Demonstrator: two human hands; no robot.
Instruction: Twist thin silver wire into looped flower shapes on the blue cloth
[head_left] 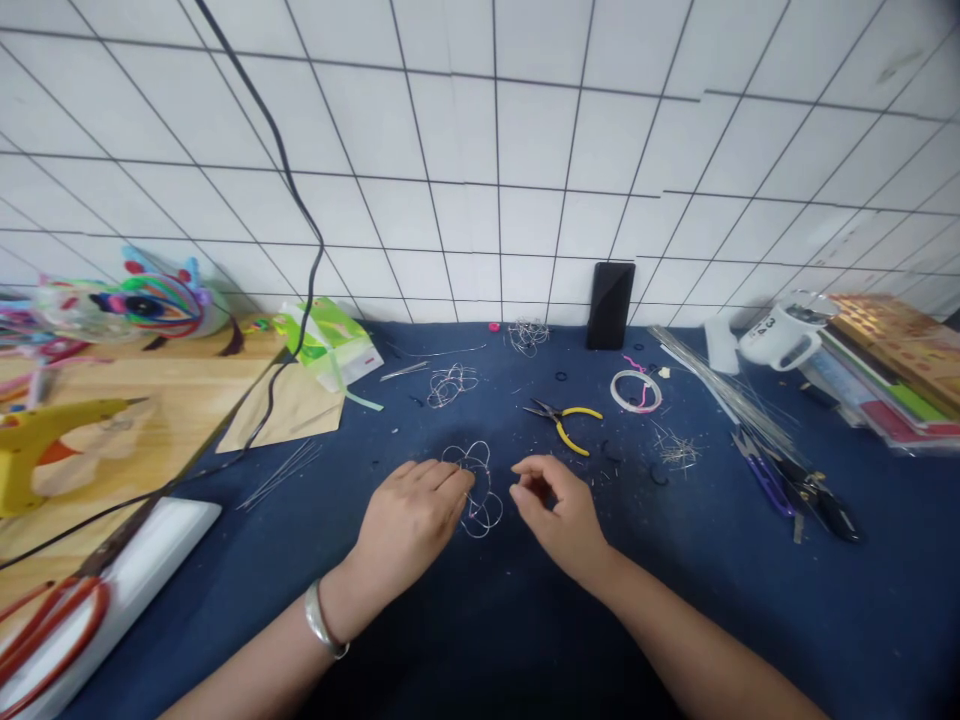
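Thin silver wire bent into a flower-like shape with several round loops (482, 512) is held at its left side by my left hand (420, 515). The fingers of that hand are closed over the wire, and their tips are partly hidden. Just to the right, my right hand (562, 510) is curled with thumb and forefinger apart, and I see nothing between them. It does not touch the loops. Beyond the right hand lie yellow-handled pliers (564, 424), with their jaws pointing left.
Behind are bundled wires (452, 385) and a black phone (610, 305) leaning on the wall. On the right are a wire spool (636, 391), cut wire bits (679, 448), purple-handled scissors (769, 480) and a mug (776, 335). A yellow glue gun (52, 440) and red-handled scissors (56, 620) lie left.
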